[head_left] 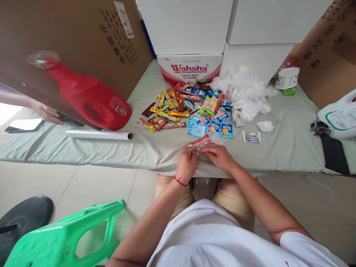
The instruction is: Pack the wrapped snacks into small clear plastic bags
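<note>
Near the front edge of the cloth-covered table, my left hand (187, 163) is closed in a pinch on the near end of a clear plastic bag with a red snack packet (202, 142) in or under it. My right hand (219, 155) pinches the same bag from the right, its fingers bent close to the left hand's. Whether the packet lies inside the plastic cannot be made out. Just beyond are blue snack packets (213, 128) and a mixed pile of wrapped snack bars (178, 105). Crumpled clear plastic bags (247, 92) lie heaped to the right of the pile.
A small white snack packet (251, 137) lies right of my hands. On the left are a paper roll (100, 135) and a tilted red jug (91, 96). Tape (287, 78) and a phone (335, 154) sit at right. Another person's hand (47, 111) shows far left. A green stool (66, 233) stands below.
</note>
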The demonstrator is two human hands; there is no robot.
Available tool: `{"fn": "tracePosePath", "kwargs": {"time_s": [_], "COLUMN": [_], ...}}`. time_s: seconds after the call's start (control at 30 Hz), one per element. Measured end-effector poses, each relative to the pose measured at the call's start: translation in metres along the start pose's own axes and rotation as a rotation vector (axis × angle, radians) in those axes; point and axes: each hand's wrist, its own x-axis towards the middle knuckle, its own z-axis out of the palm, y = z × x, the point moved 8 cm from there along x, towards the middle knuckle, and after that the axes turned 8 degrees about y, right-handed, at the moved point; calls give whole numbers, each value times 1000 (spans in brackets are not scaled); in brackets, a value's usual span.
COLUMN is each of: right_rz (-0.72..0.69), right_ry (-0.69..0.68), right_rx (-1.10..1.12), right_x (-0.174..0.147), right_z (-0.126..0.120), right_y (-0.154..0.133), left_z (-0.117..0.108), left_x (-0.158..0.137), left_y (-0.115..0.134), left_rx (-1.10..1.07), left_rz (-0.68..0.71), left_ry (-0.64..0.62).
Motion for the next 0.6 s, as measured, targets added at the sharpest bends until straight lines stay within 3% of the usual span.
{"fn": "tracePosePath", "kwargs": {"time_s": [0.1,0.17,0.3,0.47,0.53,0.6], "right_rz": [264,397,489,406,326,240], "right_ry": [375,461,277,384,298,113], "right_rx": [-183,-375,-447,-222,-232,-357], "right_x": [-2,-6,0,13,22,30], "right_z": [-49,-65,-53,-52,-37,-9], "right_y": [32,48,66,46,27,8], "left_z": [8,13,19,23,28,31], "left_x": [-12,-18,-20,-18,-17,-14], "left_y": [17,19,22,27,25,22], "left_rx": [576,778,919,940,927,907], "left_rz": [349,440,528,638,675,692], "left_ry": [20,32,78,134,86,42]}}
